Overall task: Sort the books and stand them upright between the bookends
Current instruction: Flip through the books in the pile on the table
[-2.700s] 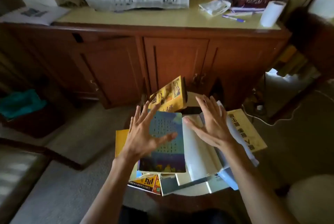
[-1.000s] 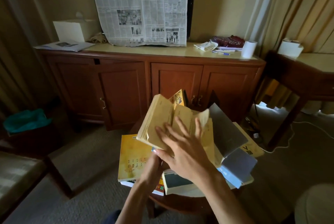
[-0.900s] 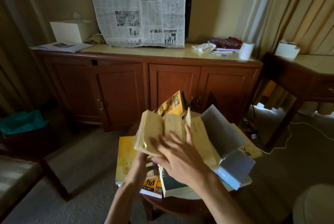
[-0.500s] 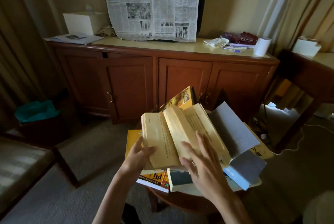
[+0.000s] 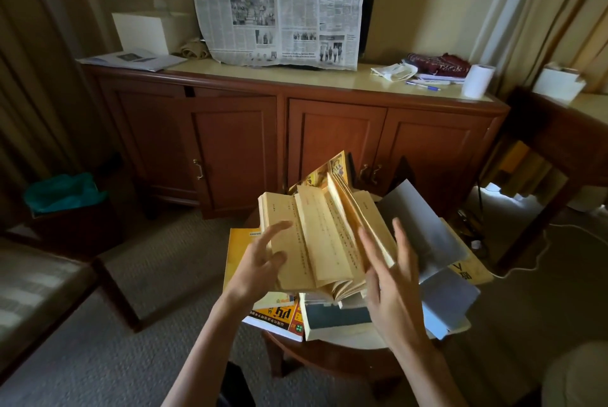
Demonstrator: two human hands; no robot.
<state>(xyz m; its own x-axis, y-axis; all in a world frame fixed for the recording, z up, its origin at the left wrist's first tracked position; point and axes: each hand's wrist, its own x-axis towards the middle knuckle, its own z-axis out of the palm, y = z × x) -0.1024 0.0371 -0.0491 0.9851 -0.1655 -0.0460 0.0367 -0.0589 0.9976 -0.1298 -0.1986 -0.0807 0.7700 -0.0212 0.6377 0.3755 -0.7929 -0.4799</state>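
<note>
An open book with yellowed pages lies fanned out on top of a heap of books on a small round table. My left hand holds its left half, thumb on the page. My right hand hovers with fingers spread beside the fanning right pages, holding nothing. Under it lie a yellow book, an orange-covered book, a grey-blue book and a pale blue open book. A yellow illustrated book leans against a dark bookend behind.
A long wooden sideboard stands behind the table, with a newspaper, a paper roll and papers on top. A chair seat is at the left. A bin with a teal bag stands by the curtain. A white cable runs across the floor at the right.
The book was picked up from the heap and opened. Its pages now fan further to the right, and my right hand has lifted off them.
</note>
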